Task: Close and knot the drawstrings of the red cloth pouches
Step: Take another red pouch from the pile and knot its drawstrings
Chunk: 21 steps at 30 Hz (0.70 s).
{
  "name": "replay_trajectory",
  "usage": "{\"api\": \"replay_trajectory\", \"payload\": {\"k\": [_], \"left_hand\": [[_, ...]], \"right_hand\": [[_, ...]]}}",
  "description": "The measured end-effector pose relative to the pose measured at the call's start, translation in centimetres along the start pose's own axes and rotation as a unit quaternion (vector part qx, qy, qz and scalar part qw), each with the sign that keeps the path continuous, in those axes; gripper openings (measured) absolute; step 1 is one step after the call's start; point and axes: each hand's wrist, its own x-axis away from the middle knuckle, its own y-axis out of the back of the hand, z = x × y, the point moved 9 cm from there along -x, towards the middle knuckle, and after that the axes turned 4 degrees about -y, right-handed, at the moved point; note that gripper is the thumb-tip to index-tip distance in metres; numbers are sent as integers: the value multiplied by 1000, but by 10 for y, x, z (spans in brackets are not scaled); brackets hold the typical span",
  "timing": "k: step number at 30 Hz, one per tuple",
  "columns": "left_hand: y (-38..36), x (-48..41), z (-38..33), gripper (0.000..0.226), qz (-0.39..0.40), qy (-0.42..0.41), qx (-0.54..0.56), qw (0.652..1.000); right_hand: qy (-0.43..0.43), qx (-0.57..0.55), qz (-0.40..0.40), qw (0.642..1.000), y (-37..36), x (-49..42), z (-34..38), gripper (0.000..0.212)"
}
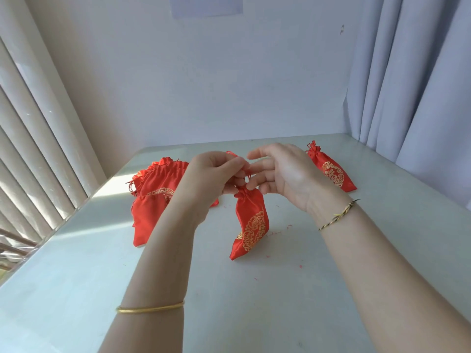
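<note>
Your left hand is curled tight, thumb and fingers pinching the red drawstring just above the gathered neck of a red pouch. The pouch hangs from that grip between your two hands, gold print facing you, its neck cinched shut and its lower corner down at the table, seemingly touching it. Your right hand is palm-in beside the left, with the upper fingers stretched out loosely and the lower ones bent toward the pouch neck. The fingertips meet the cord, but you cannot tell from here whether any of them actually grips it. A loop of cord shows above your left knuckles. Left of your left forearm lies a heap of red pouches, mouths gathered loosely, partly hidden behind the arm. One more pouch lies well apart on the far right of the table, neck drawn tight. There is a gold bangle on your left forearm and a thin thread bracelet on your right wrist. Red thread scraps dot the table.
</note>
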Motion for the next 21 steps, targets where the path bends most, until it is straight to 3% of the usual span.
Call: {"api": "replay_trajectory", "payload": {"k": [8,16,21], "left_hand": [[8,-1,2,18,-54,-2,-26,998],[16,-2,1,18,-88,-8,-47,995],[21,-2,4,18,-111,1,-34,993]], "right_hand": [[165,158,-16,973,-7,4,17,19],[235,211,-31,948,-16,5,21,16],[305,321,-95,892,-20,15,33,9]]}}
